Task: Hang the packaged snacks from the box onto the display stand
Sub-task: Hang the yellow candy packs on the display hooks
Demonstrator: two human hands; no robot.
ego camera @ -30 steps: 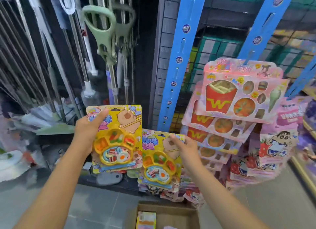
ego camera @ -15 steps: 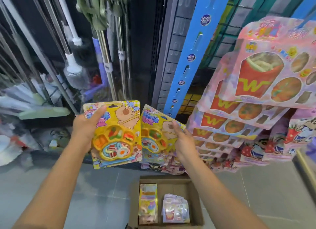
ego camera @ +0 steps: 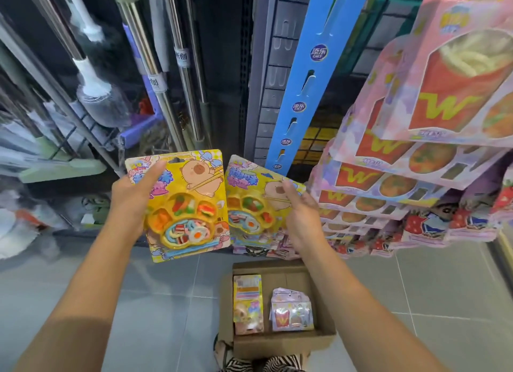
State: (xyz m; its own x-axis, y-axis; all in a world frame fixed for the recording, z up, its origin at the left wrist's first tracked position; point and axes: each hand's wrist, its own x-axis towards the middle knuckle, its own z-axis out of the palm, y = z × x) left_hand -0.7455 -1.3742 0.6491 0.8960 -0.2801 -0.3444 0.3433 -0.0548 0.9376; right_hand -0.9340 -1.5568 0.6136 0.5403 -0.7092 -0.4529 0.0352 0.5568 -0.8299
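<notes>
My left hand [ego camera: 130, 196] grips a yellow snack pack [ego camera: 188, 205] with a paw-shaped candy tray, held flat towards me. My right hand [ego camera: 302, 213] holds the right edge of a second yellow pack [ego camera: 249, 205], which sits tilted just below the foot of the blue hanging strip [ego camera: 311, 85]. The strip's slots above it are bare. A cardboard box [ego camera: 322, 335] stands on the floor below, holding a yellow pack [ego camera: 248, 302] and a pink pack [ego camera: 291, 310].
Pink fries-and-burger packs [ego camera: 444, 99] hang stacked on the right, with strawberry packs [ego camera: 427, 224] under them. Mop and broom handles [ego camera: 155, 74] fill the rack on the left. Grey floor tiles [ego camera: 416, 288] surround the box. Striped shoes [ego camera: 277, 364] show at the bottom edge.
The view has tilted down and moved closer, so the box on the floor shows fully. My right hand's pack has risen and tilted beneath the blue strip. My left hand keeps its pack.
</notes>
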